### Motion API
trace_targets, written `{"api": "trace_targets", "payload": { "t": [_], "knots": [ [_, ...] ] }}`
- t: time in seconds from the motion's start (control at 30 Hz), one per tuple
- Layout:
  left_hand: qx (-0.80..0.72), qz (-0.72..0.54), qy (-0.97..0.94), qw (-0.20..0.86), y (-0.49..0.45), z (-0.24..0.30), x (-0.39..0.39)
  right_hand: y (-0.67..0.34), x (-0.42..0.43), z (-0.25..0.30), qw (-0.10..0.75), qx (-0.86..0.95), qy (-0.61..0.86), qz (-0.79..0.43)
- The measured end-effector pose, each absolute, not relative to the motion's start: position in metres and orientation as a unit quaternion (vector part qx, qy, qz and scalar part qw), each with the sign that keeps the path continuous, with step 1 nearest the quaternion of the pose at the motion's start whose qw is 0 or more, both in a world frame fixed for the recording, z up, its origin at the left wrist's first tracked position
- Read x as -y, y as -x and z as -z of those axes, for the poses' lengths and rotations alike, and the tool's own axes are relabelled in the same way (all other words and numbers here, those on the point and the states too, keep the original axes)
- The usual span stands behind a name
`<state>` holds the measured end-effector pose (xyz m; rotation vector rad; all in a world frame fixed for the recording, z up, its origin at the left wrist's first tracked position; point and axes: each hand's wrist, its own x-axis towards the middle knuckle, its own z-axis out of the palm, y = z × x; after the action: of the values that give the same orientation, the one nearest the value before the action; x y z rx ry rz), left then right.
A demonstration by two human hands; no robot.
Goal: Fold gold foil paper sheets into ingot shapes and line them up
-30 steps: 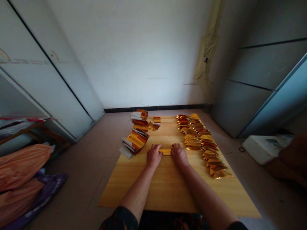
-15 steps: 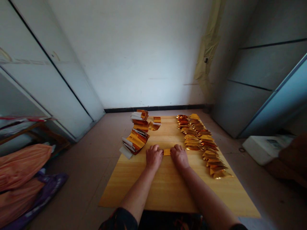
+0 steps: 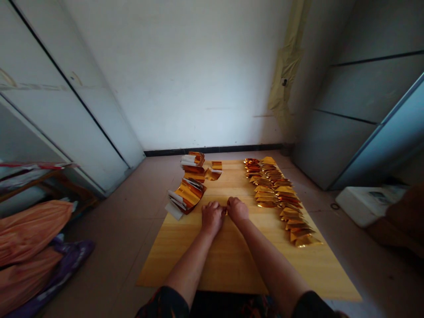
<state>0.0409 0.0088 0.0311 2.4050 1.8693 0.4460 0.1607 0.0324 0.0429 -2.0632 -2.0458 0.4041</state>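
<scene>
Close together near the middle of the wooden board [image 3: 232, 251], my two hands work on one small piece of gold foil paper [image 3: 226, 212]. My left hand [image 3: 213, 216] has its fingers curled on the paper's left end. From the other side my right hand [image 3: 237, 209] pinches it, fingers closed. Only a sliver of the paper shows between them. Stacks of curved gold sheets with white backs [image 3: 188, 193] lie to the left of my hands. On the right, folded gold foil pieces [image 3: 266, 194] lie in overlapping rows.
A smaller curled gold sheet [image 3: 213, 173] lies at the board's far side. Orange cloth [image 3: 33, 229] and a purple bag [image 3: 76, 258] are at the left. A white box [image 3: 359, 205] stands on the floor at the right. Beyond the board is a white wall [image 3: 205, 79].
My right hand has moved left, close to my left hand. The gold paper strip that showed between them is now mostly covered. My left hand has stayed in place.
</scene>
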Motion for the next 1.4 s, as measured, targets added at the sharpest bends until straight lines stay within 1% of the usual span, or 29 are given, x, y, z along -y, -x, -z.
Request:
{"api": "trace_targets", "payload": {
  "t": [0.23, 0.43, 0.73, 0.93, 1.2, 1.4],
  "knots": [
    [-0.618, -0.157, -0.769, 0.043, -0.038, -0.031, -0.008, -0.168, -0.042, -0.045, 0.12, 0.648, 0.727, -0.195],
    [-0.626, -0.162, -0.761, 0.049, -0.036, -0.03, -0.008, -0.178, -0.044, -0.051, 0.127, 0.623, 0.742, -0.213],
    [-0.627, -0.162, -0.76, 0.046, -0.038, -0.028, -0.009, -0.199, -0.041, -0.047, 0.135, 0.608, 0.759, -0.187],
    [-0.623, -0.17, -0.763, 0.037, -0.038, -0.026, -0.01, -0.197, -0.025, -0.042, 0.186, 0.651, 0.724, -0.13],
    [-0.623, -0.162, -0.764, 0.046, -0.037, -0.031, -0.008, -0.178, -0.015, -0.05, 0.108, 0.641, 0.744, -0.153],
    [-0.62, -0.154, -0.767, 0.061, -0.032, -0.031, -0.008, -0.182, -0.016, -0.052, 0.101, 0.644, 0.739, -0.168]
  ]
}}
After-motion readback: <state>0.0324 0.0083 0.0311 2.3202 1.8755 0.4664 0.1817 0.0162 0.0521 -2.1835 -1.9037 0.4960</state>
